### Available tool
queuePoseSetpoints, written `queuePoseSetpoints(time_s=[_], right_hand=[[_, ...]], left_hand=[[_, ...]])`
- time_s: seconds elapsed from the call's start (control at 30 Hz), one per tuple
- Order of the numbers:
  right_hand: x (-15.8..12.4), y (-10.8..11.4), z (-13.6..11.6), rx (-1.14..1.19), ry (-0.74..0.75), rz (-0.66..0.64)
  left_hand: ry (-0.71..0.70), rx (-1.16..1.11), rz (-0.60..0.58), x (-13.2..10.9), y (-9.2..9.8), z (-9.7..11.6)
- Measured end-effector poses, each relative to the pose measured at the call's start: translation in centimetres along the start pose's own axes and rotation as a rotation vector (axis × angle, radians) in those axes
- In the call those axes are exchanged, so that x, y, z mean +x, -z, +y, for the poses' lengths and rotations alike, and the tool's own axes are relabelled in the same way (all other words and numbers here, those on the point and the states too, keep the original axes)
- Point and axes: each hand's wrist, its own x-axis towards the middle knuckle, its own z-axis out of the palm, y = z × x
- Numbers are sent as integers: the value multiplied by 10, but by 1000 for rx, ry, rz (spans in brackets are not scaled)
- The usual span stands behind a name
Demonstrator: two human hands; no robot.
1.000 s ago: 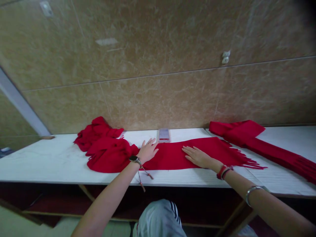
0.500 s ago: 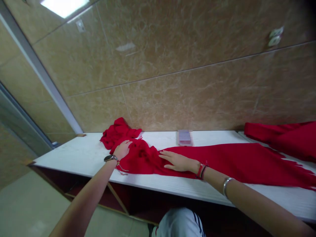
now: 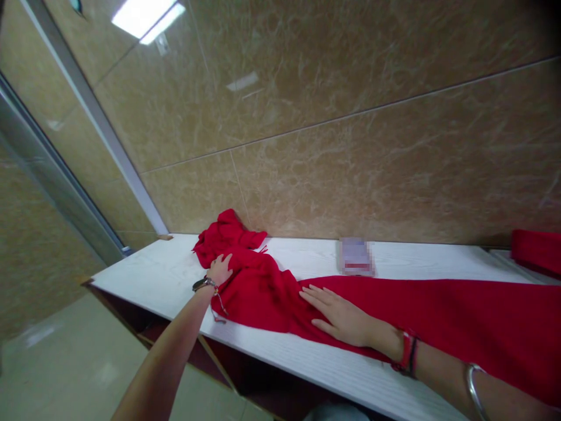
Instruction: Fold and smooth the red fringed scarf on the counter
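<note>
A long red scarf (image 3: 438, 316) is laid lengthwise along the white counter top (image 3: 407, 260), smooth on the right and rumpled towards its left part. My left hand (image 3: 220, 271) rests on the bunched left end, fingers stretched out over the cloth. Flat on the scarf's middle lies my right hand (image 3: 344, 316), its fingers extended and pointing left. Behind my left hand, a crumpled red cloth heap (image 3: 228, 234) touches or joins the scarf; which of the two I cannot tell.
Near the wall lies a small blurred-out rectangular object (image 3: 356, 257). More folded red fabric (image 3: 537, 251) sits at the far right. The tiled wall (image 3: 350, 146) bounds the counter's back. Open shelf compartments (image 3: 263, 368) are under the front edge.
My view has turned, so the counter sits differently and less of the right-hand fabric shows. Both hands stay on the scarf; its rumpled part looks somewhat flatter between them.
</note>
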Motion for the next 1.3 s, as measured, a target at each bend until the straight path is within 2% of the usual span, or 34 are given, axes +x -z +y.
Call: queuePoseSetpoints(time_s=[0.13, 0.27, 0.33, 0.43, 0.5, 0.63, 0.73, 0.9, 1.0, 1.13, 1.3], right_hand=[[-1, -2, 3, 32, 10, 21], [-3, -3, 5, 32, -6, 16], [-3, -4, 6, 38, -13, 25], [-3, -5, 7, 37, 0, 36], [-2, -6, 7, 26, 12, 35], [-2, -6, 7, -4, 5, 16], [-3, -5, 7, -9, 2, 15], [-2, -6, 7, -12, -5, 26], [-2, -8, 8, -16, -6, 35], [-2, -10, 10, -21, -22, 38], [-3, -9, 9, -35, -30, 4]], left_hand=[[68, 5, 94, 3, 9, -19], [144, 14, 247, 11, 43, -48], [200, 1, 371, 13, 60, -63], [257, -3, 512, 10, 69, -82], [271, 14, 449, 5, 64, -91], [301, 0, 199, -6, 40, -100], [333, -15, 137, -12, 31, -103], [414, -14, 208, -22, 36, -104], [484, -71, 223, -27, 30, -98], [443, -171, 273, -25, 24, -91], [347, -228, 476, -12, 51, -99]])
